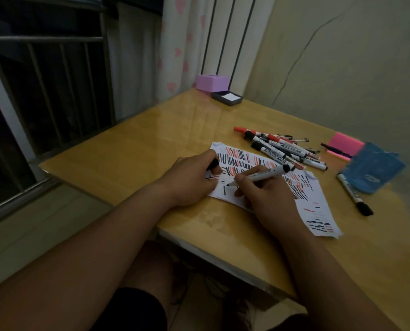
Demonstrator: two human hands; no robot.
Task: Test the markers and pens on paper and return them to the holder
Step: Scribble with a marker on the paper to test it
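A white sheet of paper point(318, 206) covered in black and red test strokes lies on the wooden table. My right hand point(268, 194) grips an uncapped black whiteboard marker point(268, 174), its tip touching the paper. My left hand point(189, 180) rests on the paper's left edge and holds the marker's black cap point(213, 164) in curled fingers. A pile of red and black markers and pens point(285, 149) lies beyond the paper. One capped black marker point(353, 194) lies alone at the right, next to a blue holder point(373, 168).
A pink sticky-note pad point(345, 143) with a black pen on it sits behind the blue holder. At the far table corner stand a purple box point(212, 82) and a dark tray with white paper point(226, 97). Window bars are at the left, a wall at the right.
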